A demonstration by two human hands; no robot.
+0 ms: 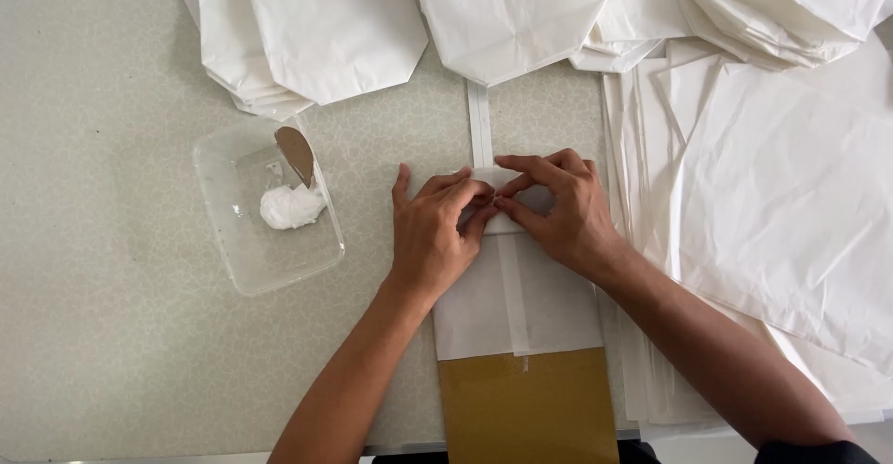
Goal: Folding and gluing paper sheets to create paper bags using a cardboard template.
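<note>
A clear plastic tray (244, 261) with a blob of white paste (290, 207) and a brown spreader (297, 153) sits on the pale speckled table (102, 241), folded white paper bags (316, 27) heaped along the far edge, flat white sheets (791, 204) stacked at right

One head-worn camera looks steeply down, close over the table (112, 334).
</note>
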